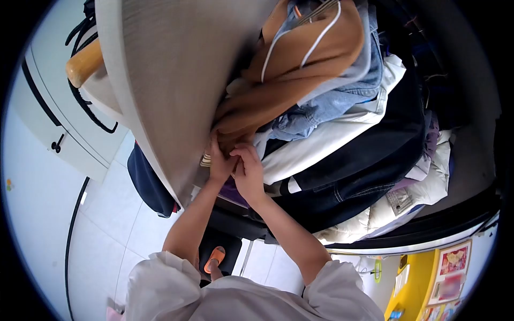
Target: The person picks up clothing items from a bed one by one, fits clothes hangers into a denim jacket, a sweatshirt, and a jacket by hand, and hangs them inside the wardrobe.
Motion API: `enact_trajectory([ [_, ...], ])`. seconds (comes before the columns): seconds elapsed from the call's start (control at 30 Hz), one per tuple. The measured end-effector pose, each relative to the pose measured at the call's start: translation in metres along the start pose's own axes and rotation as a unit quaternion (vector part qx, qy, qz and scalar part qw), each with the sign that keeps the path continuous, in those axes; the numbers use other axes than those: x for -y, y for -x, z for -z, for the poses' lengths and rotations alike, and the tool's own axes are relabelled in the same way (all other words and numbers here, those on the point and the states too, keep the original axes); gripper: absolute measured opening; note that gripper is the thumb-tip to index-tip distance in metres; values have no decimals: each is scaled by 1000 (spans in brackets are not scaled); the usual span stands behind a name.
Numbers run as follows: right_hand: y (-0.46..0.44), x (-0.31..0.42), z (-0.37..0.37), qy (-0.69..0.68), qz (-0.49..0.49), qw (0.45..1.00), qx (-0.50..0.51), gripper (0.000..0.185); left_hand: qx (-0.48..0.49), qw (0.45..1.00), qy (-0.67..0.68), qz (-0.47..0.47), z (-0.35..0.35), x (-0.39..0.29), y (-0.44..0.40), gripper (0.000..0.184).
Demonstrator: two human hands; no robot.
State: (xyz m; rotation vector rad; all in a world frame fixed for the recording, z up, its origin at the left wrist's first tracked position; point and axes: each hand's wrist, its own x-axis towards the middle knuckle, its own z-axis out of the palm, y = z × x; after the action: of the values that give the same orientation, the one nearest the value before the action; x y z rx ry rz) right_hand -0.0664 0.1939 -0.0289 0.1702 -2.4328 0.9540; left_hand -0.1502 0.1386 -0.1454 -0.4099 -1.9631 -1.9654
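A brown hoodie [300, 69] with white drawstrings hangs among other clothes in a wardrobe. Its lower end, perhaps a sleeve or hem, bunches up at my hands. My left hand [218, 165] is closed on this brown cloth, beside the grey-brown panel. Close against it, my right hand [249, 174] has its fingers curled and pinching at the same cloth; the fingertips are partly hidden. Just right of the hoodie hang a light blue denim garment [305, 115] and a white garment [321, 142].
Dark clothes [369, 155] and a cream padded jacket [417, 198] hang further right. The grey-brown panel [166, 80] stands close on the left. Beyond it are a wooden knob [84, 63], a navy cloth item [152, 182] and a white door [48, 187]. An orange slipper [215, 259] shows below.
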Motion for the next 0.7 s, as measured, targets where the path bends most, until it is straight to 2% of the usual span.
enact_trajectory([
  [0.03, 4, -2, 1, 42, 11, 999, -1, 36, 17, 1000, -1, 27, 7, 5, -4, 60],
  [0.07, 10, 0, 0, 142, 8, 990, -27, 46, 33, 998, -3, 52, 11, 8, -6, 59],
  [0.17, 12, 4, 3, 293, 27, 955, -24, 55, 83, 979, -10, 188, 22, -14, -13, 58],
  [0.27, 8, -7, 8, 193, -18, 981, -28, 59, 20, 997, -31, 68, 15, -11, 0, 59],
  [0.37, -13, 8, 13, -16, -114, 992, -55, 55, -23, 995, -94, 32, 11, -30, 19, 56],
  [0.47, -28, 29, 8, 69, -21, 996, -44, 49, -104, 990, -92, -30, 14, -70, 35, 53],
  [0.57, -48, 46, 4, 64, 66, 995, -34, 42, 4, 993, -15, -119, 30, -122, 43, 49],
  [0.6, -54, 48, 4, -4, 39, 999, -18, 42, -77, 988, 32, -132, 20, -138, 38, 38],
  [0.7, -60, 17, 19, 47, 74, 996, 22, 44, 30, 988, -60, -136, 21, -100, -1, 32],
])
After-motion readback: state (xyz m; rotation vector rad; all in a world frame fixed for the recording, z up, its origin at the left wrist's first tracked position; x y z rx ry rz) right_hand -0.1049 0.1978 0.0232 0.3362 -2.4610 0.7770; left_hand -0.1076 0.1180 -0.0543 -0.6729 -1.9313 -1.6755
